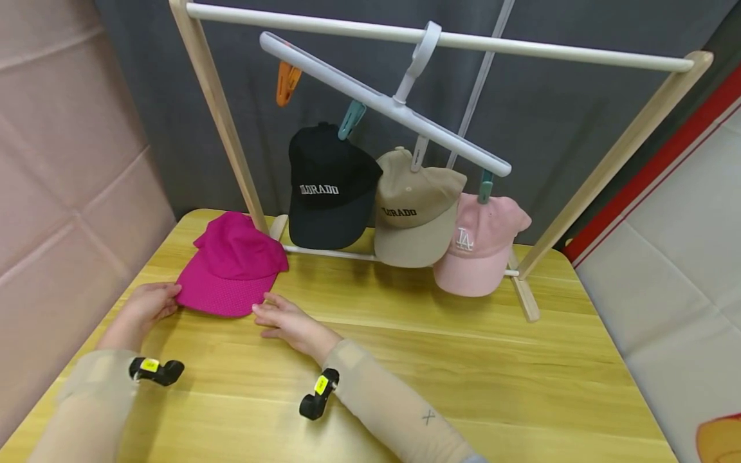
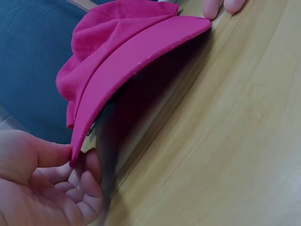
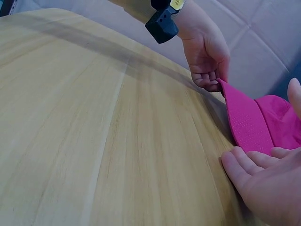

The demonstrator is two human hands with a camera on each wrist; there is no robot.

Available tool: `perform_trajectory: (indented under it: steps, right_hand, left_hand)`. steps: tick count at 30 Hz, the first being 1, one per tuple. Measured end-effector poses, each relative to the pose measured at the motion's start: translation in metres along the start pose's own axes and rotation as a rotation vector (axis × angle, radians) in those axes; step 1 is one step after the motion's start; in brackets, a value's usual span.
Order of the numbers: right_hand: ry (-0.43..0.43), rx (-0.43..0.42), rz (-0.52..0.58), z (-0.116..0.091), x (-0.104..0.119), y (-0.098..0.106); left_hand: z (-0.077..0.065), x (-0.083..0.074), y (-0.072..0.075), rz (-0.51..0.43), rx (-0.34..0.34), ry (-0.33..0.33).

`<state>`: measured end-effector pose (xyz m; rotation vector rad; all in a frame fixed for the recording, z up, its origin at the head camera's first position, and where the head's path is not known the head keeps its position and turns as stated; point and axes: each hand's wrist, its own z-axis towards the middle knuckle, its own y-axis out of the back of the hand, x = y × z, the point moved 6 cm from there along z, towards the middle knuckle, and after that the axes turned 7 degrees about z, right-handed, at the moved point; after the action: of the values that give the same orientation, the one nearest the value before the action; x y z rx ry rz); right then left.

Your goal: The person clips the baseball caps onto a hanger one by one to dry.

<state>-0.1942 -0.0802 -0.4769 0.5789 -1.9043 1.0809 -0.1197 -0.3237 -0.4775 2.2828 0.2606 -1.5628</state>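
A magenta cap [image 1: 237, 257] sits at the left of the table, its brim toward me. My left hand [image 1: 147, 307] pinches the brim's left corner between thumb and fingers. In the left wrist view the brim [image 2: 136, 61] arches over the wood, with shadow beneath it. At the brim's right corner is my right hand [image 1: 292, 325], its fingers extended and apart. The right wrist view shows that hand [image 3: 268, 183] palm up, fingertips right at the brim's edge.
Behind stands a wooden rack with a white rail [image 1: 347, 27]. From it a tilted white hanger [image 1: 382, 103] carries a black cap [image 1: 330, 193], a beige cap [image 1: 413, 206] and a pink cap [image 1: 480, 244] on clips. An orange clip [image 1: 287, 83] hangs at its left end.
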Motion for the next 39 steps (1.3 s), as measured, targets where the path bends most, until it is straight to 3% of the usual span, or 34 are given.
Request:
perform_trajectory:
  steps: [11,23,39]
  right_hand:
    - [-0.006,0.014,0.023,-0.007,-0.004,-0.003]
    - [-0.001,0.011,0.035,-0.010,-0.003,0.002]
    - [0.017,-0.012,0.060,-0.019,-0.003,0.002]
  left_hand:
    - [-0.017,0.005,-0.004,-0.224,0.121,0.050]
    - [-0.026,0.008,-0.011,-0.258,0.170,0.016]
    - [-0.046,0.012,-0.015,-0.314,0.179,-0.001]
